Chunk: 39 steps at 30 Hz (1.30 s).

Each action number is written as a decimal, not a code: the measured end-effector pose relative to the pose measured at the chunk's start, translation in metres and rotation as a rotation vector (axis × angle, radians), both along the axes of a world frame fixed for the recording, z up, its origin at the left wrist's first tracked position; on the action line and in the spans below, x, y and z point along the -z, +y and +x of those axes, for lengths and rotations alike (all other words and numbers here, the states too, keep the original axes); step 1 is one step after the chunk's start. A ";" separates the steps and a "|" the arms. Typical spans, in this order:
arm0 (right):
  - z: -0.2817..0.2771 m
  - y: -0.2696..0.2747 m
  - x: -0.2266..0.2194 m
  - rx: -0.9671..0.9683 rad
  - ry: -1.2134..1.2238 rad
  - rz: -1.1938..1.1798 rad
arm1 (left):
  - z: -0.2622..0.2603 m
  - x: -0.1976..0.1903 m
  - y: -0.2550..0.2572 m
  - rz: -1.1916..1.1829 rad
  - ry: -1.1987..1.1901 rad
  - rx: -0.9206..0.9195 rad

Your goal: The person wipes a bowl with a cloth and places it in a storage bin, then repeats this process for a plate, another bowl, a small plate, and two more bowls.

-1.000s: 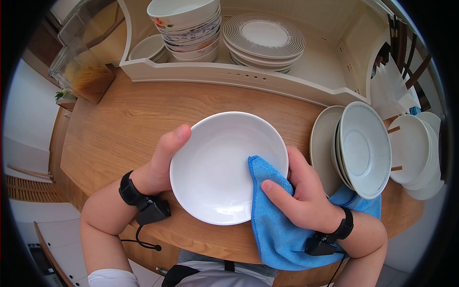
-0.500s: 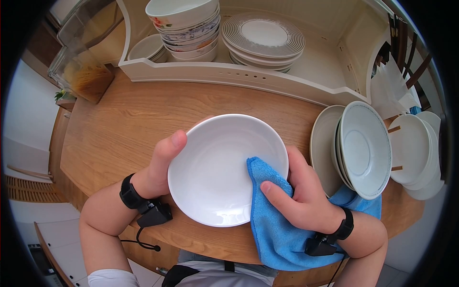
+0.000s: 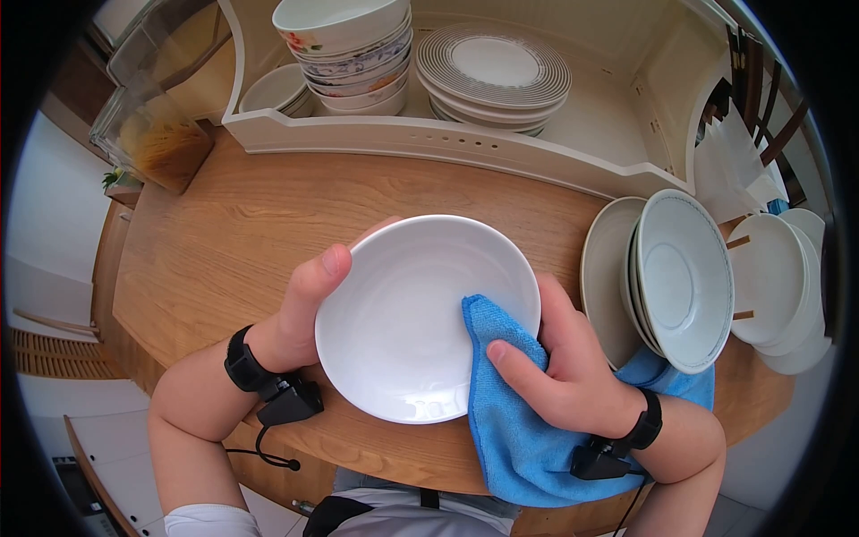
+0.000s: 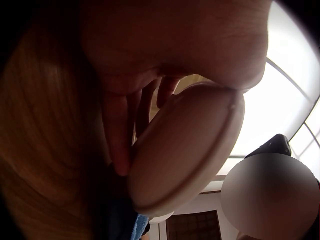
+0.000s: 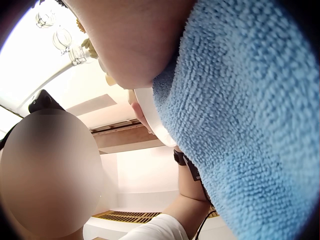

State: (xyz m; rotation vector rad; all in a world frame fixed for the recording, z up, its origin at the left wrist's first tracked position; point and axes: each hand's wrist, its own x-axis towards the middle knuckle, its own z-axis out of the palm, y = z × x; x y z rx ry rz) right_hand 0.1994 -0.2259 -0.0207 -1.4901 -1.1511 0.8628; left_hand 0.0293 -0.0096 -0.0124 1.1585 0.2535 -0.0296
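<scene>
A white round bowl (image 3: 412, 331) is held tilted above the table's near part, its inside facing the head camera. The left hand (image 3: 309, 295) grips its left rim, thumb at the front; in the left wrist view that hand's fingers (image 4: 117, 135) spread behind the bowl (image 4: 185, 150). The right hand (image 3: 573, 367) pinches the right rim through a blue cloth (image 3: 519, 438), thumb pressing the cloth on the inner wall. Much of the right wrist view is filled by the cloth (image 5: 240, 110), with the bowl's edge (image 5: 155, 117) beside it.
Behind stands a cream rack (image 3: 429, 148) with stacked patterned bowls (image 3: 344, 67) and plates (image 3: 494, 72). At the right, bowls (image 3: 684, 282) lean on a beige plate (image 3: 608, 268), beside upright white plates (image 3: 769, 277). A clear container (image 3: 165, 148) is at the back left.
The bowl has shifted slightly left and down and turned a little. Fingers of the left hand now show behind its upper left rim. The right hand and cloth have barely moved.
</scene>
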 end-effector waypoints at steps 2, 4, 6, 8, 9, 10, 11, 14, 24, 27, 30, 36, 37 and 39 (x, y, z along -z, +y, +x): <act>0.000 0.000 0.000 -0.005 -0.012 -0.001 | 0.000 0.001 0.000 0.007 0.001 -0.008; 0.000 0.000 0.000 -0.008 -0.006 -0.004 | 0.001 0.001 0.000 0.004 0.003 -0.006; -0.001 0.000 0.000 -0.010 0.000 -0.006 | 0.001 0.000 0.000 0.006 0.004 -0.004; 0.000 0.001 0.000 -0.013 -0.011 0.004 | 0.001 0.000 0.000 0.008 0.004 -0.003; 0.000 0.001 0.000 -0.013 -0.011 0.004 | 0.001 -0.001 0.000 0.016 0.006 -0.002; -0.001 0.001 0.000 -0.011 -0.014 0.005 | 0.001 -0.001 0.000 0.024 0.008 -0.001; -0.001 0.001 0.000 -0.009 -0.016 0.006 | 0.001 -0.001 0.000 0.024 0.008 -0.001; -0.001 0.000 -0.001 -0.015 -0.012 -0.013 | 0.001 -0.001 0.000 0.024 0.011 -0.010; -0.001 0.001 -0.001 -0.004 -0.047 0.005 | 0.002 -0.001 0.001 0.019 0.015 0.001; -0.001 0.001 -0.002 -0.012 -0.036 -0.016 | 0.002 -0.001 0.001 0.028 0.018 0.001; -0.001 0.001 -0.003 -0.012 -0.052 -0.013 | 0.002 -0.001 0.002 0.029 0.013 0.003; 0.000 0.000 -0.001 -0.023 -0.062 -0.004 | 0.003 -0.002 0.000 0.024 0.005 -0.004; 0.000 0.000 0.000 -0.023 -0.068 0.000 | 0.003 -0.002 -0.001 0.020 0.007 -0.016; -0.001 0.000 0.000 -0.024 -0.073 0.003 | 0.003 -0.001 0.000 0.022 0.011 -0.012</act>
